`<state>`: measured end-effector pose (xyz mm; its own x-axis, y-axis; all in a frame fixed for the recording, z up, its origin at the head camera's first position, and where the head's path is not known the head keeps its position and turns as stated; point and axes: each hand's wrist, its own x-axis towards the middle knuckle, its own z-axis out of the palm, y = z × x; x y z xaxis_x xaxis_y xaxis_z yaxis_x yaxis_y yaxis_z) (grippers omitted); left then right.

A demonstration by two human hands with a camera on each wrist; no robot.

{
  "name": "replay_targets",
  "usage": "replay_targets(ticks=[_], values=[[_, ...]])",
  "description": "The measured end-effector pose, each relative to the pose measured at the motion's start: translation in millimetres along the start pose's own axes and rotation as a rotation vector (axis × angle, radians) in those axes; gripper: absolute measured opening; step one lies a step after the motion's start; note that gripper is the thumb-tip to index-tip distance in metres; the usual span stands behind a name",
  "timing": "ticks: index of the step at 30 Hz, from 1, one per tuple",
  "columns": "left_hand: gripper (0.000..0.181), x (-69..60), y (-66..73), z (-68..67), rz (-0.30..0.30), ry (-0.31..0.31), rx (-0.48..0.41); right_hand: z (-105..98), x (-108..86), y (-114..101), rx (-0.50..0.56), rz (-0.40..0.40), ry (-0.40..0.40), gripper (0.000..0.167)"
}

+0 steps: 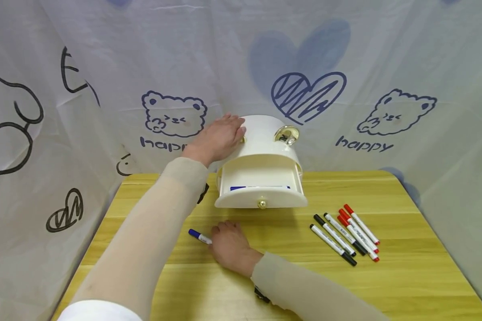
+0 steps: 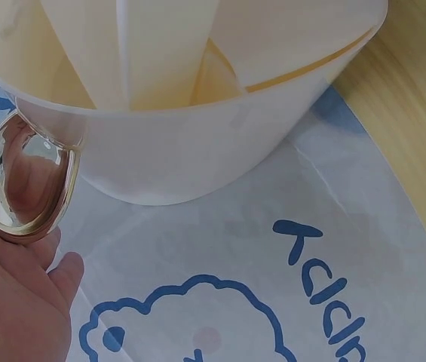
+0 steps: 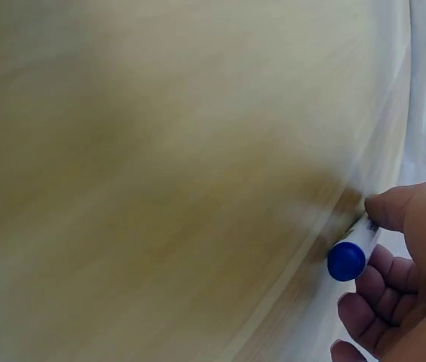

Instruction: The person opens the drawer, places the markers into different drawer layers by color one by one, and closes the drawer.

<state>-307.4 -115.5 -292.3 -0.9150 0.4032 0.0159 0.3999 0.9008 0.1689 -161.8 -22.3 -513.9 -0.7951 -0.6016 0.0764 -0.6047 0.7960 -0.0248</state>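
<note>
A white desk organizer (image 1: pixel 261 133) with round gold ears stands at the back of the table, its drawer (image 1: pixel 261 196) pulled out. A blue marker (image 1: pixel 261 187) lies inside that drawer, partly behind the front panel. My left hand (image 1: pixel 221 136) holds the organizer at its left gold ear (image 2: pixel 32 177), with fingers around the ear's edge. In front of the drawer, my right hand (image 1: pixel 233 247) pinches another blue marker (image 1: pixel 199 236) between thumb and fingers, low over the table. In the right wrist view, this marker's blue end (image 3: pixel 347 262) points toward the camera.
To the right lie several loose markers, black ones (image 1: pixel 332 244) beside red ones (image 1: pixel 361 234). The wooden table (image 1: pixel 409 223) ends at a white printed cloth (image 1: pixel 385 67) behind. Compartments open at the organizer's top (image 2: pixel 145 68).
</note>
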Motion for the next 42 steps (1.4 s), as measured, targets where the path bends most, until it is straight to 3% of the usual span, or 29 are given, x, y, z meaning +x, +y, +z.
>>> replay_targets(ticks=[5,13,19,23,28,35,42], values=[[0.061,0.4,0.8,0.2,-0.023,-0.007,-0.015,-3,-18.4,16,-0.036,0.004,0.016,0.029],[0.06,-0.8,1.4,-0.4,-0.022,-0.005,-0.022,-7,-49.3,48,0.016,0.027,-0.003,0.034],[0.06,-0.2,1.9,-0.3,-0.019,-0.007,-0.028,-9,-76.1,75,0.042,0.022,0.078,0.027],[0.061,-0.4,1.9,-0.3,-0.026,-0.011,-0.022,-9,-94.2,93,0.07,0.072,0.085,0.03],[0.06,-0.7,1.0,-0.3,-0.026,-0.008,-0.017,-10,-110.9,107,0.18,0.181,0.092,0.03],[0.061,-0.6,-0.6,-0.5,-0.022,-0.007,-0.016,-8,-111.3,108,0.248,0.246,0.182,0.024],[0.061,-0.9,1.3,0.1,-0.018,0.0,-0.019,-8,-100.3,102,0.297,0.309,0.152,0.034]])
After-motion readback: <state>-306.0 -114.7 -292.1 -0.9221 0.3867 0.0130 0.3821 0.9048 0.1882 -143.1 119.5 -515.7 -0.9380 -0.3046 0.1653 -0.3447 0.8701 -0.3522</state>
